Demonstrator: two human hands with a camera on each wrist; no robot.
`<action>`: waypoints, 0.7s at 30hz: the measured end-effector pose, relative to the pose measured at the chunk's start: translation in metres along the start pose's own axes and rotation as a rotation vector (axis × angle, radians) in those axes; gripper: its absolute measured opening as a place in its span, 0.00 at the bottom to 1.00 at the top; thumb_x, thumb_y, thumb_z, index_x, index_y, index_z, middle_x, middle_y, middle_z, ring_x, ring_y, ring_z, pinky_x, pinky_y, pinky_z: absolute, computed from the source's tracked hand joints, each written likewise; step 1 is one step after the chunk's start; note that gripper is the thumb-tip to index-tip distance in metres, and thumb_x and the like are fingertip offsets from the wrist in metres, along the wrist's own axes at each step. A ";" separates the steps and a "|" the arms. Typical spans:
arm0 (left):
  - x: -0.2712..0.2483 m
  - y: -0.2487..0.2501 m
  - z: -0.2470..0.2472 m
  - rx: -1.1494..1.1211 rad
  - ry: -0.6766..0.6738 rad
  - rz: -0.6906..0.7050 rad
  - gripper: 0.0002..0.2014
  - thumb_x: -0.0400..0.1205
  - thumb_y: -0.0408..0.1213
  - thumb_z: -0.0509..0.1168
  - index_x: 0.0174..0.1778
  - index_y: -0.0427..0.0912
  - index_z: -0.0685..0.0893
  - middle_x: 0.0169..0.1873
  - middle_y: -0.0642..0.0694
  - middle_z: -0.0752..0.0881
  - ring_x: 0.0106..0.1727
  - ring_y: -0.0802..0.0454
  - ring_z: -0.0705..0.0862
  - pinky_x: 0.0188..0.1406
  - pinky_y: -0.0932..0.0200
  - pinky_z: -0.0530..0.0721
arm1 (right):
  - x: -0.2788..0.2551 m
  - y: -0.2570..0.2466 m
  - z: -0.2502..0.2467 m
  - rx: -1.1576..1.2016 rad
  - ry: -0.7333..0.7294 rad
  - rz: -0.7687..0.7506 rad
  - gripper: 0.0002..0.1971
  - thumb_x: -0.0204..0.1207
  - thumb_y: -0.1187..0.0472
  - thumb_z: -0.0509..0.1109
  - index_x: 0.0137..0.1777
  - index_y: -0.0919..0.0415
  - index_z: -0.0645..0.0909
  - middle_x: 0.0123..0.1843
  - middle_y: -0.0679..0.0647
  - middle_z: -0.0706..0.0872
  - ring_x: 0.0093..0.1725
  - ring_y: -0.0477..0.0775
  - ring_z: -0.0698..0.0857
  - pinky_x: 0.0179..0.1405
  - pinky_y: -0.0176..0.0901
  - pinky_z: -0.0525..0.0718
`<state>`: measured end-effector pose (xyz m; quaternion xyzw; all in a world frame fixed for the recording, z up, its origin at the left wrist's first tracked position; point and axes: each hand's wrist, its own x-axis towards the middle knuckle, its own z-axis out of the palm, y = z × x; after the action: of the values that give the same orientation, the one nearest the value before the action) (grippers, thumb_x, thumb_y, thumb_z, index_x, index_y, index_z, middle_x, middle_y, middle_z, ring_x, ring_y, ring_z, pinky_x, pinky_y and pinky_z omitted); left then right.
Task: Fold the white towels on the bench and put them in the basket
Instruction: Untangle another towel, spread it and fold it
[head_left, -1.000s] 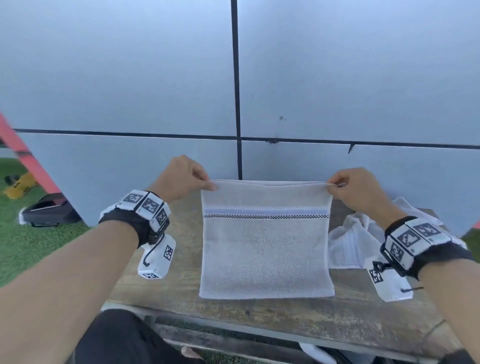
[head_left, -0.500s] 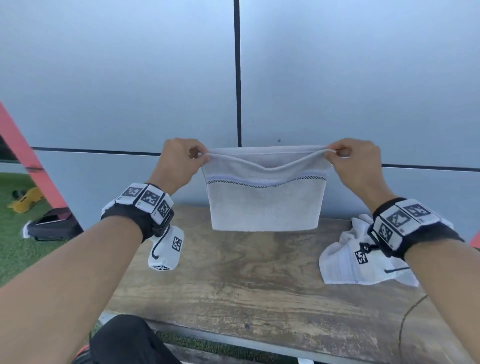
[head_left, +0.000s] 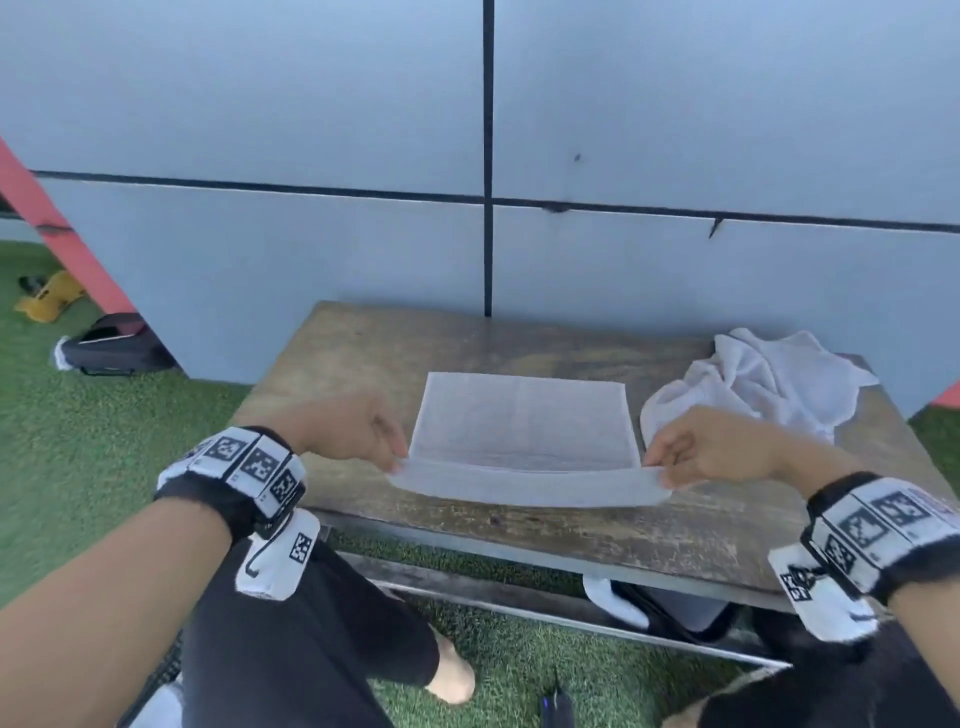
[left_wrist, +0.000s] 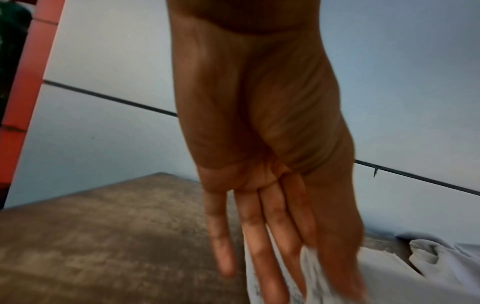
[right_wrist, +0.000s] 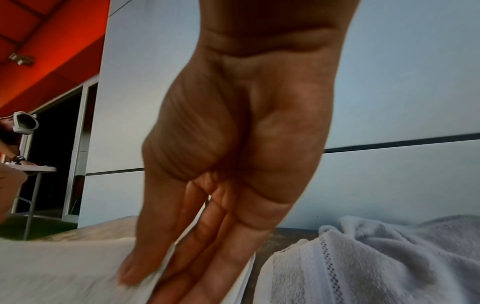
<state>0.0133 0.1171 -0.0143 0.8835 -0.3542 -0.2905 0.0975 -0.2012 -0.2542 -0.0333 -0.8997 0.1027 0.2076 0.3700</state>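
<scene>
We have the flat white terry towel (head_left: 524, 431) on the worn wooden worktop (head_left: 353, 364); left hand (head_left: 348, 431) and right hand (head_left: 711, 452) each pinch a near corner; we should carry both evenly, edges matched.

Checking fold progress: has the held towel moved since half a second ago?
Yes. The towel has come down from in front of the wall and now lies mostly flat on the bench.
</scene>
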 end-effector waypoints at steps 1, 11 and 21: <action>-0.002 0.003 0.006 0.007 -0.072 -0.015 0.07 0.73 0.46 0.80 0.42 0.61 0.90 0.36 0.65 0.88 0.45 0.64 0.85 0.46 0.67 0.77 | -0.001 -0.001 0.004 -0.029 -0.076 0.035 0.07 0.74 0.67 0.79 0.44 0.53 0.90 0.39 0.48 0.92 0.40 0.46 0.89 0.44 0.35 0.84; 0.032 -0.004 0.019 -0.184 0.154 -0.011 0.00 0.80 0.41 0.75 0.44 0.51 0.91 0.40 0.56 0.91 0.43 0.59 0.89 0.41 0.69 0.79 | 0.034 0.006 0.002 0.058 0.067 0.146 0.04 0.81 0.64 0.72 0.47 0.63 0.88 0.45 0.61 0.91 0.44 0.54 0.91 0.53 0.48 0.91; 0.104 -0.004 0.022 -0.171 0.466 -0.132 0.09 0.83 0.37 0.68 0.52 0.39 0.93 0.46 0.43 0.92 0.46 0.47 0.87 0.45 0.56 0.81 | 0.106 0.014 0.000 -0.146 0.616 0.196 0.07 0.77 0.61 0.71 0.41 0.60 0.88 0.37 0.55 0.89 0.44 0.60 0.86 0.50 0.51 0.84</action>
<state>0.0634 0.0496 -0.0798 0.9363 -0.2378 -0.1139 0.2318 -0.1112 -0.2678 -0.0896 -0.9302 0.2808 -0.0329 0.2343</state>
